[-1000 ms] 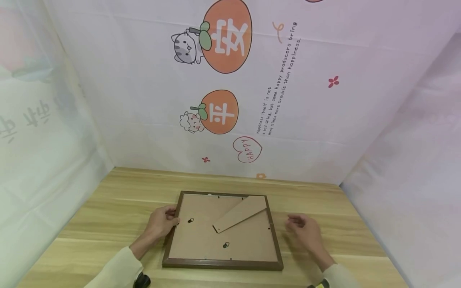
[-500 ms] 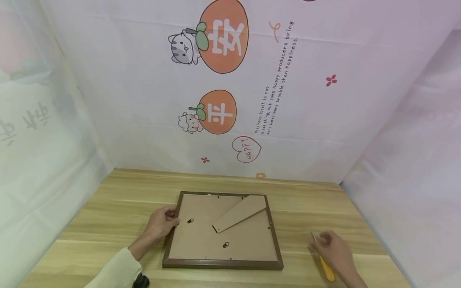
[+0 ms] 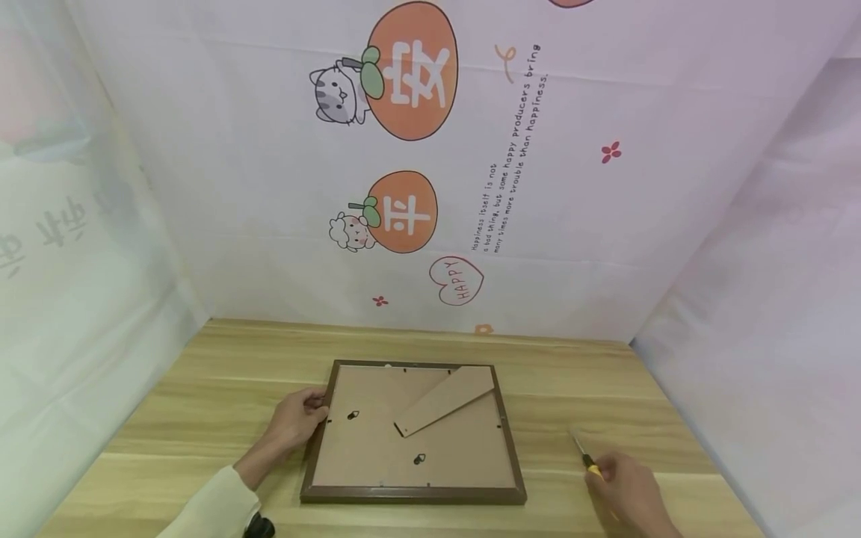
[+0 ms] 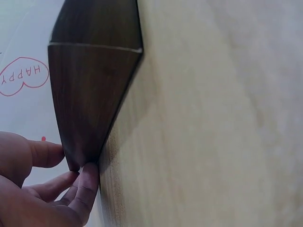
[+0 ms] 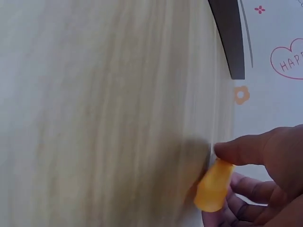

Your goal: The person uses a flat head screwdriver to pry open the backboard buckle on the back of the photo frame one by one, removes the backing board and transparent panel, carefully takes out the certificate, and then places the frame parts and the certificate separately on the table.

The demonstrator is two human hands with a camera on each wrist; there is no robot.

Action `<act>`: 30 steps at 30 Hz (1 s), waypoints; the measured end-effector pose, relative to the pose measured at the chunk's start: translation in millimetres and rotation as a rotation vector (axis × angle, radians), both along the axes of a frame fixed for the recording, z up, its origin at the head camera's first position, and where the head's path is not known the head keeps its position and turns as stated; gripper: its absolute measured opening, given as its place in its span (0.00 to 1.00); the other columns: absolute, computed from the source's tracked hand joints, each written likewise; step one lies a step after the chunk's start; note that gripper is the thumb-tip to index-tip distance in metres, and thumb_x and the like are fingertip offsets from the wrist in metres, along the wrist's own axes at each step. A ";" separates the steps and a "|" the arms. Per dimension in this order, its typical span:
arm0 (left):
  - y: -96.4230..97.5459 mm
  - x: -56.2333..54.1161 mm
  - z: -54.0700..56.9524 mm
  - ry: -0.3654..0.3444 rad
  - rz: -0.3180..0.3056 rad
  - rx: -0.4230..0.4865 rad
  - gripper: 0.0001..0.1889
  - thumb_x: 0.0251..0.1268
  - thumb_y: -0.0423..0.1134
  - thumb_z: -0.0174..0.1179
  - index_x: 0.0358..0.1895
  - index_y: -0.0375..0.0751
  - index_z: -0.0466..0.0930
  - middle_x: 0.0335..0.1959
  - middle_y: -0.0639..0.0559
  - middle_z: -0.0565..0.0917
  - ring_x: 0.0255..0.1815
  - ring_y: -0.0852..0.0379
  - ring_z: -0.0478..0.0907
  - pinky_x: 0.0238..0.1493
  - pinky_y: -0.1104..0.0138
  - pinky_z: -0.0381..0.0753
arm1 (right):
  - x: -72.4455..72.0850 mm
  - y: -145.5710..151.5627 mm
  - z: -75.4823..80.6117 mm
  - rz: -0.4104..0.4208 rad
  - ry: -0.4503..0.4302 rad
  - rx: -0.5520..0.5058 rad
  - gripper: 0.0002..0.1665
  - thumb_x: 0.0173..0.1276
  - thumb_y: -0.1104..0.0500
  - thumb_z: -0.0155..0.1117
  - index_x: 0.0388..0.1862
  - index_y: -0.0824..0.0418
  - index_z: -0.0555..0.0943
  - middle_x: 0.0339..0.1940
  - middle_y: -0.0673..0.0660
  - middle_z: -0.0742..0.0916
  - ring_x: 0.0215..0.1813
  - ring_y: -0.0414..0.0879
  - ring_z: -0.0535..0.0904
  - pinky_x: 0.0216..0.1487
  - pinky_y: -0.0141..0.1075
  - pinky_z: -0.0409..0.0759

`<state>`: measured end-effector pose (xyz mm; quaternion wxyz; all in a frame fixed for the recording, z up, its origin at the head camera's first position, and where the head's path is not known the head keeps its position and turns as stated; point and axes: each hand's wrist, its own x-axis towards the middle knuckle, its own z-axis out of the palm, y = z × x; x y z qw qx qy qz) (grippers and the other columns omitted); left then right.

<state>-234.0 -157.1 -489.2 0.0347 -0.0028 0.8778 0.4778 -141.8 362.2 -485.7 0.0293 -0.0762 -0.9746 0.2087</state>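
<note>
Gripping yellow tool (image 3: 587,459), partly hidden, tip (image 3: 576,436) blurred

Pale wood-grain bench (image 3: 242,355), white printed sheet (image 3: 558,224) behind it, large orange fruit (image 3: 413,71) with a striped cat (image 3: 336,96) beside it, smaller orange fruit (image 3: 403,212) below with a fluffy white animal (image 3: 350,232), slanting lettering (image 3: 516,149), red heart (image 3: 457,281) reading HAPPY, small red flower (image 3: 610,152), whitish side hangings (image 3: 760,299).

A curtained-off booth — a wood-grain tabletop (image 3: 578,388) walled on three sides by pale, cartoon-printed sheets (image 3: 558,224).
</note>
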 end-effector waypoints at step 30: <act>-2.1 -2.4 -2.3 0.034 -0.011 -0.006 0.21 0.67 0.29 0.57 0.63 0.26 0.71 0.52 0.34 0.81 0.49 0.44 0.82 0.47 0.58 0.86 | -71.0 -189.4 35.3 0.457 0.202 -0.193 0.10 0.62 0.56 0.71 0.42 0.54 0.88 0.43 0.51 0.90 0.47 0.45 0.85 0.49 0.40 0.84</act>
